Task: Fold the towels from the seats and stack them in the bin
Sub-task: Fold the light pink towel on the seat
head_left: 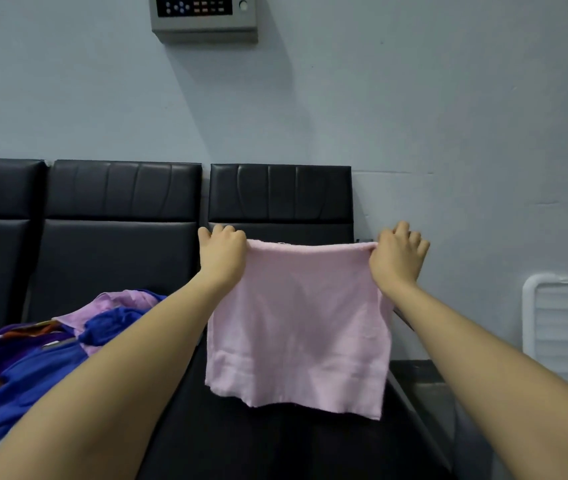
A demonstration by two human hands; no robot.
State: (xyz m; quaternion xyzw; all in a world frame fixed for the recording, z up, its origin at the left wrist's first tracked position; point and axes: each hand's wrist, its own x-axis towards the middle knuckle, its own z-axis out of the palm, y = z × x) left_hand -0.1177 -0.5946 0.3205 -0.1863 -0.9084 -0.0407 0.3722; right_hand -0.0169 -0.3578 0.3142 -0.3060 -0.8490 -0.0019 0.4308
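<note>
A pale pink towel hangs in the air in front of the right-hand black seat, doubled over with its fold along the top. My left hand pinches the top left corner and my right hand pinches the top right corner, holding the top edge stretched level. The lower edge hangs free above the seat cushion. A heap of other towels, blue, purple, lilac and patterned, lies on the middle seat at the lower left. A white slatted bin stands at the right edge, partly cut off.
A row of black padded seats runs along a grey wall. A grey control box is mounted high on the wall. A dark armrest or side table sits between the right seat and the bin.
</note>
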